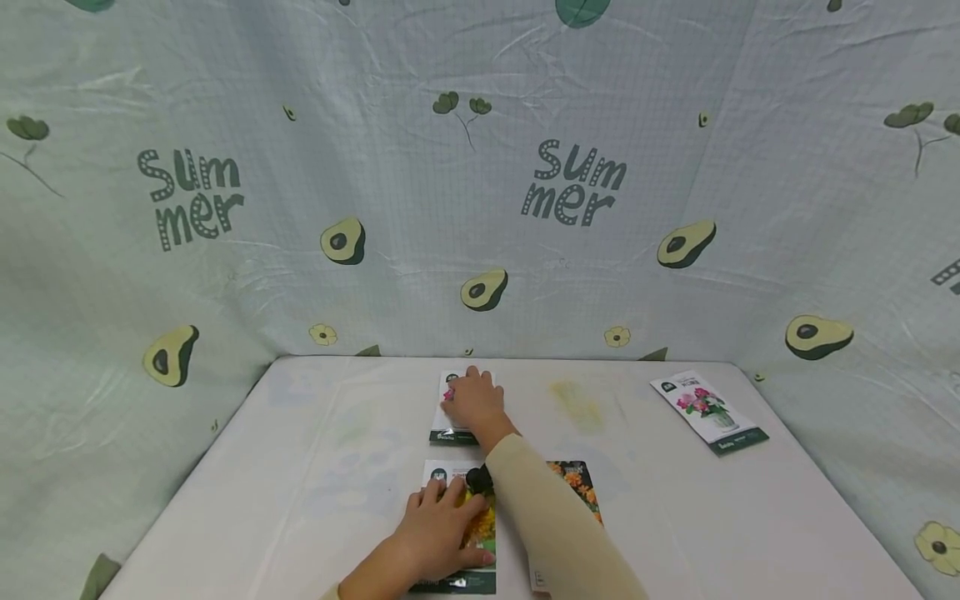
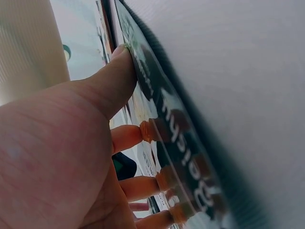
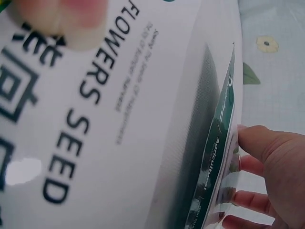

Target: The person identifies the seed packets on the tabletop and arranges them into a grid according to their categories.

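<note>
My left hand [image 1: 442,529] rests spread over a flower seed packet [image 1: 483,527] with yellow blooms and a dark green bottom band, lying at the near middle of the table. In the left wrist view its thumb and fingertips touch the packet's glossy face. Farther back, my right hand [image 1: 476,404] lies over a second seed packet [image 1: 450,435], white with pink flowers and a green band, covering much of its face. The right wrist view shows the right thumb and fingers against that packet [image 3: 217,138], with the nearer packet [image 3: 95,109] large in front.
A seed packet with orange flowers [image 1: 577,479] lies right of the near one, partly hidden under the right sleeve [image 1: 558,521]. Another packet with pink flowers [image 1: 708,412] lies slanted at the back right of the white table [image 1: 300,467]. A printed curtain [image 1: 420,192] hangs behind.
</note>
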